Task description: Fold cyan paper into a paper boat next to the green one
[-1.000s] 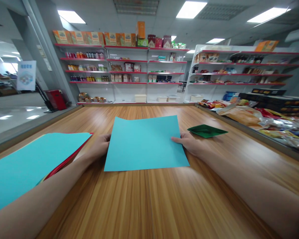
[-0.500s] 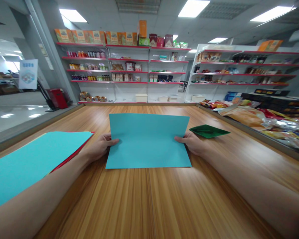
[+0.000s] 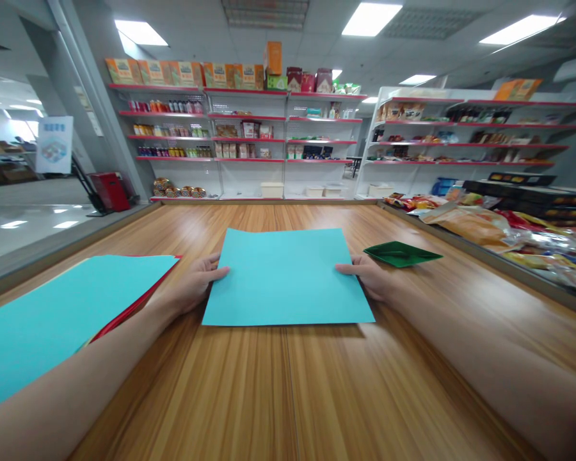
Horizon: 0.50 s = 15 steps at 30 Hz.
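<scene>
A plain light-blue sheet of paper (image 3: 288,278) is held by its two side edges over the middle of the wooden table (image 3: 288,390). My left hand (image 3: 204,282) pinches the left edge, thumb on top and fingers underneath. On the opposite edge my right hand (image 3: 367,276) grips the same way. The sheet casts a shadow below its near edge, and its far part tilts away from me. Just beyond my right hand lies a folded dark green paper boat (image 3: 403,253).
At the left, beside my forearm, lies a stack of coloured paper (image 3: 77,307), blue on top with red below. Snack packets (image 3: 480,224) and black boxes (image 3: 532,198) sit beyond the table's right rim. Stocked shelves (image 3: 249,137) stand behind the table.
The sheet's far part, raised with a bend across the middle before, has tipped back and flattened. Both hands keep their hold on the side edges, nearly in place.
</scene>
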{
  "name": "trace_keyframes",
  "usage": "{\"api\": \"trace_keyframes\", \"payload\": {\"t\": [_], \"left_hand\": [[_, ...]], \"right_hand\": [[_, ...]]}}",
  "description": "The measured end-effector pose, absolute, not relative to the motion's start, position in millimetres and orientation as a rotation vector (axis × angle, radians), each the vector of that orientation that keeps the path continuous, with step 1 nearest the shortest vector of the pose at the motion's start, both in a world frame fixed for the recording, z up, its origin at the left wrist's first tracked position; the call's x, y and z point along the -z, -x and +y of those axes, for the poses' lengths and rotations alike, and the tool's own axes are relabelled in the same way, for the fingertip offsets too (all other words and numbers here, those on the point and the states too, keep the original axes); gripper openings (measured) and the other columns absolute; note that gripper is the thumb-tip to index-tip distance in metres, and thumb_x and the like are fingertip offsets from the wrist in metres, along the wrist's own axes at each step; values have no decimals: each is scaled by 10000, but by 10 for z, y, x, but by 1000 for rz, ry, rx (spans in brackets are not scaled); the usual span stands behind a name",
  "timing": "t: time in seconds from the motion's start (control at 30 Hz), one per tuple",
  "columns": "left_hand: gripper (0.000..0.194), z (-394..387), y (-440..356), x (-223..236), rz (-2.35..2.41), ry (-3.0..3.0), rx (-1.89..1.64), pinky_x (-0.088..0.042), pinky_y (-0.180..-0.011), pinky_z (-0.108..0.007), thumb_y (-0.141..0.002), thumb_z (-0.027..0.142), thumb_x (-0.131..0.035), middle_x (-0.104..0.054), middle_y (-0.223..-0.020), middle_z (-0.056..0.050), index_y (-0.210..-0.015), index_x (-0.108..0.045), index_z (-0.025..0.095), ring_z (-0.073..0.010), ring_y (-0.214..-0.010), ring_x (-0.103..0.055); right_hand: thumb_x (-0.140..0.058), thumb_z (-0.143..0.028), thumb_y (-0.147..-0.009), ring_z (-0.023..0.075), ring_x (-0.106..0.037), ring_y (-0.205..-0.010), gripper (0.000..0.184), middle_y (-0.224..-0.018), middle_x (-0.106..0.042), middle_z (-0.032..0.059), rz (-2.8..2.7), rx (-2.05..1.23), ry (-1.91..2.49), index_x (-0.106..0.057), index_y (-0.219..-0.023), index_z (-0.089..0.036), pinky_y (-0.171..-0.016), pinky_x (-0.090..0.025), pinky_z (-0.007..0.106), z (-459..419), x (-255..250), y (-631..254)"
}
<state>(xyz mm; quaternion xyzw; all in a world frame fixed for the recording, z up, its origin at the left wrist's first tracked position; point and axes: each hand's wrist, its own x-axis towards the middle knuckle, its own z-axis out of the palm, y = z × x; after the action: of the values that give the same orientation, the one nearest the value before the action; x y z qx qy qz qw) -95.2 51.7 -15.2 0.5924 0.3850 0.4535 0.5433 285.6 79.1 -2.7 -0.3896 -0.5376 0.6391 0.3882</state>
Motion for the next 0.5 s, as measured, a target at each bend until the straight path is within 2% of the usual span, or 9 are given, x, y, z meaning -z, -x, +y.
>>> {"api": "trace_keyframes", "payload": {"t": [0.07,0.1,0.13,0.2,0.27,0.33,0.4,0.5], "left_hand": [[766,499,906,151,1103,-1699,-1182,-427,-940,-512,-816,295,-594,-464,-1350,-184,-1450,-179,186,-328,-1181,-502],[801,486,884,148,1203,-1893,-1209,-363,-1004,-516,-808,299,-599,-377,-1420,-167,-1460,-144,202,-326,-1274,-395],[806,471,864,143,1279,-2101,-1189,-289,-1059,-510,-802,300,-604,-282,-1476,-140,-1461,-149,215,-319,-1341,-274],[685,447,834,136,1284,-2479,-949,-178,-1112,-490,-826,307,-571,-166,-1523,-67,-1435,-263,250,-301,-1388,-118],[511,437,816,134,1170,-2679,-607,-165,-1118,-480,-888,316,-480,-207,-1514,-21,-1386,-373,282,-277,-1389,-134],[436,442,808,137,1104,-2734,-392,-193,-1113,-470,-933,333,-397,-288,-1485,-12,-1367,-403,294,-250,-1377,-201],[446,446,805,134,1113,-2752,-327,-200,-1111,-460,-949,365,-361,-296,-1481,-20,-1388,-366,288,-235,-1374,-213],[487,428,796,105,1130,-2780,-242,-169,-1115,-460,-954,423,-331,-227,-1506,-22,-1422,-286,293,-234,-1388,-159]], "right_hand": [[-741,-248,-655,181,-655,-605,290,-782,-715,101,-1361,-1594,1049,-666,-889,-93,-589,-530,278,791,16,-2843],[-741,-232,-650,175,-645,-572,273,-750,-712,94,-1348,-1579,1073,-664,-870,-92,-558,-523,269,792,12,-2837],[-740,-219,-648,170,-633,-540,247,-713,-706,84,-1328,-1565,1091,-661,-844,-92,-529,-513,261,794,9,-2832],[-723,-228,-675,162,-606,-486,178,-636,-685,66,-1286,-1548,1112,-649,-776,-101,-486,-494,256,802,6,-2827],[-665,-300,-746,166,-593,-462,184,-593,-668,57,-1227,-1544,1101,-632,-732,-120,-477,-487,268,814,6,-2831],[-563,-400,-818,182,-597,-463,281,-590,-668,55,-1145,-1577,1030,-629,-741,-137,-488,-492,292,828,6,-2848],[-463,-479,-853,214,-626,-509,388,-635,-687,67,-1075,-1646,918,-645,-808,-139,-521,-505,328,837,1,-2874],[-390,-516,-862,262,-668,-647,472,-742,-711,87,-1057,-1666,795,-655,-927,-131,-605,-519,374,837,-13,-2912]]}}
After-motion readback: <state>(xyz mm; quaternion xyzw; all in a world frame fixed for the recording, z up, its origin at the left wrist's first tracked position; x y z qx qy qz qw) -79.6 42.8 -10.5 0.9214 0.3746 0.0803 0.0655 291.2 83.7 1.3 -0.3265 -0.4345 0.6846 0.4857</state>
